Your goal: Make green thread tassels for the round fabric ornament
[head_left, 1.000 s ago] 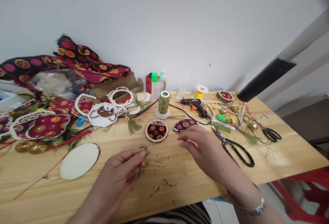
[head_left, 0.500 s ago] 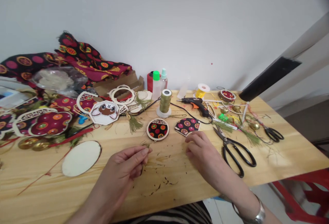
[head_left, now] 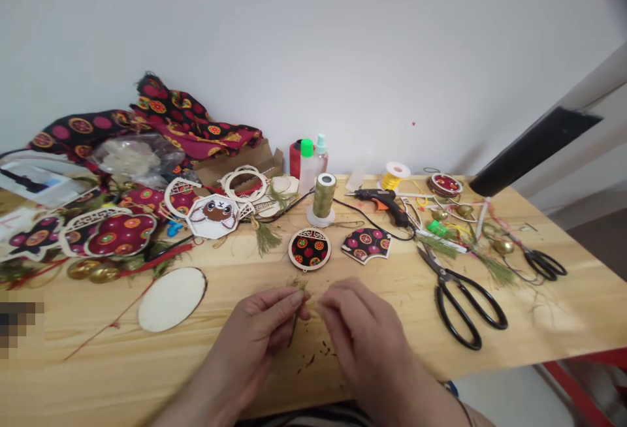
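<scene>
Some frayed green threads (head_left: 296,282), pinching left hand (head_left: 262,329)

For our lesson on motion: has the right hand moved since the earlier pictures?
Yes: the right hand has moved left and lower in view, judged against the round ornament, and is now close beside the left hand.

patterned fabric (head_left: 169,110) lies heaped near a cardboard box (head_left: 218,170) before a pale wall (head_left: 318,42), while a green-capped bottle (head_left: 307,171) stands left of a yellow spool (head_left: 390,181) and black tube (head_left: 533,151).
</scene>
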{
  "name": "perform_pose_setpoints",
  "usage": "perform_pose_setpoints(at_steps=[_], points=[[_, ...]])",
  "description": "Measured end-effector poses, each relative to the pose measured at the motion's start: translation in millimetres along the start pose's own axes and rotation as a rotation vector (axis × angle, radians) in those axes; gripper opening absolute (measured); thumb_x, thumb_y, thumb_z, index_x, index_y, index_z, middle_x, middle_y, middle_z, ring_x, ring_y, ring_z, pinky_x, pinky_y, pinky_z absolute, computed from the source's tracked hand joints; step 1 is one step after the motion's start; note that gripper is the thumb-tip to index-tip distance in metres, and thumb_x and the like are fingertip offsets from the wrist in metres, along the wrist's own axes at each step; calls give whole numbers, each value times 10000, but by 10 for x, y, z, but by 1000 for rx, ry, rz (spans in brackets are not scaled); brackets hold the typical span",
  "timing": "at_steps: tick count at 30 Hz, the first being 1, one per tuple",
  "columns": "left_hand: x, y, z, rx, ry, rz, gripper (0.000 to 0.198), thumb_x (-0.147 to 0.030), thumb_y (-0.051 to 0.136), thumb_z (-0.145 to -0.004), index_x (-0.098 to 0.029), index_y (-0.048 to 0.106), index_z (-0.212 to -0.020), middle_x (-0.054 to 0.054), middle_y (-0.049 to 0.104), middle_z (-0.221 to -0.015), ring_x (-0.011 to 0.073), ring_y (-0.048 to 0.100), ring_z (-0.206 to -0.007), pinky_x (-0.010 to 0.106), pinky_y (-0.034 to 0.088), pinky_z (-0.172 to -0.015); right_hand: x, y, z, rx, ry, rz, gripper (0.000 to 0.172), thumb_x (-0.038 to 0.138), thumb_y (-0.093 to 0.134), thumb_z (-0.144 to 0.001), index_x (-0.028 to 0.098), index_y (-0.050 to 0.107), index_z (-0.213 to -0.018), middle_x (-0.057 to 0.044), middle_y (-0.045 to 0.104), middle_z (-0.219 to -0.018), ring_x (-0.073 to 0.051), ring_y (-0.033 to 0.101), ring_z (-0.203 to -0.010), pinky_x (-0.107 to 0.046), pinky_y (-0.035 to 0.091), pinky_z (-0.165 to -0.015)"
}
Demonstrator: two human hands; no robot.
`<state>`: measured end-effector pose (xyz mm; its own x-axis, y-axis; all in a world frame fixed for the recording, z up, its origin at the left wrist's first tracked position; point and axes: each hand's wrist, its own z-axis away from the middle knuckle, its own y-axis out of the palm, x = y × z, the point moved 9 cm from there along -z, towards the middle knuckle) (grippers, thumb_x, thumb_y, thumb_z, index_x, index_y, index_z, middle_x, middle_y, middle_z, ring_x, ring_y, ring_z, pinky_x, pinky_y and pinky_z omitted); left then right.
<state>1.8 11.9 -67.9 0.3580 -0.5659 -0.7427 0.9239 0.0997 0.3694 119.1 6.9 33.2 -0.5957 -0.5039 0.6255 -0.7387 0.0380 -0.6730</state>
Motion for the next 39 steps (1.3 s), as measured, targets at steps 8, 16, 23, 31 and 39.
perform_pose_setpoints(at_steps=[8, 16, 23, 31, 39], points=[[52, 19, -13, 27, -27, 10, 230, -314, 737, -667, -90, 705, -622, -100, 304, -381, 10, 184, -377, 146, 140, -379, 36, 288, 219, 137, -40, 134, 152, 132, 423, -888, 166, 571, -885, -68, 608, -776, -179, 592, -701, -284, 496, -632], [-7, -20, 8, -30, -15, 107, 143, -220, 773, -614, -94, 719, -654, 21, 636, -620, -36, 258, -364, 104, 159, -360, 27, 381, 274, 207, -45, 200, 117, 123, 454, -858, 164, 559, -825, -65, 603, -748, -189, 586, -664, -301, 503, -578], [-10, -51, 3, -68, -2, 134, 179, -217, 795, -577, -94, 725, -687, 3, 606, -574, -37, 281, -364, 88, 172, -357, 10, 413, 274, 230, -57, 208, 101, 90, 494, -823, 166, 560, -823, -50, 607, -746, -190, 594, -661, -298, 507, -564], [-36, -16, 18, -56, 34, 52, 157, -245, 782, -607, -112, 716, -658, -13, 574, -556, -18, 299, -382, 117, 190, -375, -194, 156, 194, 14, 105, -82, 128, 114, 501, -838, 174, 588, -912, -73, 628, -912, -173, 594, -845, -288, 504, -754], [-29, 63, 48, -25, 34, -31, 188, -290, 766, -623, -119, 692, -610, -20, 556, -535, -4, 282, -383, 159, 163, -388, -321, -10, 45, -116, 145, -293, 139, 99, 636, -759, 204, 637, -850, -20, 619, -803, -163, 572, -803, -283, 479, -700]])
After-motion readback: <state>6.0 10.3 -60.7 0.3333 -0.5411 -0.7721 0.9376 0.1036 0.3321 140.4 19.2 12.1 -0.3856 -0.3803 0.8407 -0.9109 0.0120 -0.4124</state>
